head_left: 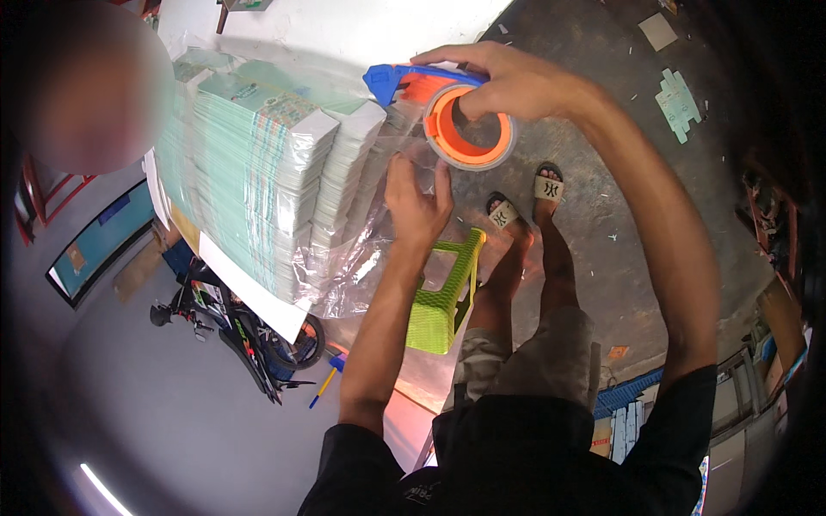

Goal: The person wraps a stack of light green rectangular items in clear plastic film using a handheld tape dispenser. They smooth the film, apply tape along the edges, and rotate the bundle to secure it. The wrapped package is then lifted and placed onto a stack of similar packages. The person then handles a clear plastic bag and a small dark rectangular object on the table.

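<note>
My right hand (527,84) grips a blue and orange tape dispenser (437,131) carrying a wide roll, fingers over its top and thumb in the roll's core. A strip of tape seems to run from it toward the plastic. Just below, my left hand (415,205) has its fingers and thumb curled on the loose end of clear plastic wrap (357,262). That wrap covers tall stacks of pale green printed card pieces (245,163), whose layered edges face me. The stacks rest on a white table (370,34).
A lime green plastic stool (434,310) stands below the table's near side. Further left is a parked motorbike (249,335). Flat cardboard pieces (678,105) lie on the dark floor at right. A blurred round patch covers the upper left.
</note>
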Demonstrator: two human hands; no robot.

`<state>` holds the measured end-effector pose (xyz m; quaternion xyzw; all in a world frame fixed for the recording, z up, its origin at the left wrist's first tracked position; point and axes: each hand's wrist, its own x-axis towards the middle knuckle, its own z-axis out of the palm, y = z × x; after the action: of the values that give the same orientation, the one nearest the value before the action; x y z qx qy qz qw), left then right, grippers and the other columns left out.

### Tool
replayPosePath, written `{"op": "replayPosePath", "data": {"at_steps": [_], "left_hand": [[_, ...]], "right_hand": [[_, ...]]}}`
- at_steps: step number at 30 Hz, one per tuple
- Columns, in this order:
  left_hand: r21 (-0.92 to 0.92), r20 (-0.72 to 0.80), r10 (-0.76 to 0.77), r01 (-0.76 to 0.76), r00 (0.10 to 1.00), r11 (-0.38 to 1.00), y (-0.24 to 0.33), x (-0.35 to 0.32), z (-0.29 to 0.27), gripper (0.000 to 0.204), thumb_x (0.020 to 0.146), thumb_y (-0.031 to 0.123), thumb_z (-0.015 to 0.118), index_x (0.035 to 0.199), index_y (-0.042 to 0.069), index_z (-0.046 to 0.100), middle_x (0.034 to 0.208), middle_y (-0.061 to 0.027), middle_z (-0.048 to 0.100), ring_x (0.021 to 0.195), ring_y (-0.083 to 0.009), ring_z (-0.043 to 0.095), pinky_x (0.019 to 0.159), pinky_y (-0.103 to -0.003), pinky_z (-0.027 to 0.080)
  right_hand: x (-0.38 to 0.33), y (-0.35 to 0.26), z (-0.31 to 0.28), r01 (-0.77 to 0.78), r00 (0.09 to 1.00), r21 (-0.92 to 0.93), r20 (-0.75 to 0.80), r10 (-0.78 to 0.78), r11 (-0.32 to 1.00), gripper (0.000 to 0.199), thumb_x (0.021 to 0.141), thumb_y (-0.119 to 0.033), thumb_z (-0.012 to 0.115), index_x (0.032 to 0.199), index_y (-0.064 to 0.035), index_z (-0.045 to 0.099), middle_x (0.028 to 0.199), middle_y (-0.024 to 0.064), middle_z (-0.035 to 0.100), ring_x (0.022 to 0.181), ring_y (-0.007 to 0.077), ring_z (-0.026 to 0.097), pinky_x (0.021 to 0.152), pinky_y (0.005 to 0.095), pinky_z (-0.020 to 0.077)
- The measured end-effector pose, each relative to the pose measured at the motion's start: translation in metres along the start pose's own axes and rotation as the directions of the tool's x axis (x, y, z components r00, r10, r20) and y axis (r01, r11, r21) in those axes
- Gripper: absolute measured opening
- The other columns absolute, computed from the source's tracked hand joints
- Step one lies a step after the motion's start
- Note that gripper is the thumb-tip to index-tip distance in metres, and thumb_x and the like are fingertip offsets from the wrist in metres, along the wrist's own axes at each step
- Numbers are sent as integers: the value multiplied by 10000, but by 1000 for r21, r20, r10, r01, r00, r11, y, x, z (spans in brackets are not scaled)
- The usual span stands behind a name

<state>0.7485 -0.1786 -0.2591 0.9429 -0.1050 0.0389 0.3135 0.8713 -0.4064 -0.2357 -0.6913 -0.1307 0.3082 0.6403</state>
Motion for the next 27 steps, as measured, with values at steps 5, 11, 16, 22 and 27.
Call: {"op": "replayPosePath", "data": {"at_steps": [5, 11, 16, 22, 27], "left_hand": [[-220, -198, -220, 175, 955, 960, 1, -12, 39, 177, 885, 26, 675, 1055, -19, 647, 849, -195, 599, 807, -395, 584, 728, -462, 462], [-67, -21, -172, 170, 985, 983, 66, -48, 45, 383, 901, 101, 722, 1242, -40, 620, 1150, -216, 662, 1087, -381, 608, 975, -478, 442], [-40, -136, -150, 146, 979, 989, 68, -53, 49, 645, 879, 234, 750, 1359, -104, 483, 1360, -362, 464, 1263, -519, 448, 1076, -594, 314], [-142, 172, -196, 221, 965, 965, 65, -34, 59, 712, 877, 237, 751, 1395, -124, 421, 1493, -435, 310, 1424, -582, 290, 1172, -681, 205], [-76, 219, 393, -386, 893, 919, 70, -87, 53, 662, 896, 279, 730, 1437, -8, 480, 1478, -345, 447, 1380, -486, 448, 1153, -608, 338]], "right_hand": [[3, 2, 1, 63, 997, -83, -28, -65, 995, 741, 705, -179, 670, 1429, -53, 571, 941, 101, 703, 812, 175, 648, 749, 307, 523], [2, 4, 0, -51, 999, -79, 2, 52, 996, 743, 731, -49, 647, 1466, -103, 547, 1170, 92, 688, 945, 141, 611, 850, 285, 502], [0, 4, 3, 7, 1000, -29, -1, -7, 1000, 740, 737, -47, 642, 1469, -97, 544, 1173, 99, 687, 962, 138, 626, 861, 278, 509], [3, -22, -15, -119, 980, 21, 162, 114, 993, 814, 762, -140, 672, 1519, 19, 415, 1360, 182, 587, 1210, 246, 555, 1040, 318, 429], [4, -33, -17, -126, 973, -47, 190, 132, 991, 814, 761, -154, 677, 1513, 24, 420, 1338, 178, 595, 1189, 229, 555, 1025, 317, 435]]}}
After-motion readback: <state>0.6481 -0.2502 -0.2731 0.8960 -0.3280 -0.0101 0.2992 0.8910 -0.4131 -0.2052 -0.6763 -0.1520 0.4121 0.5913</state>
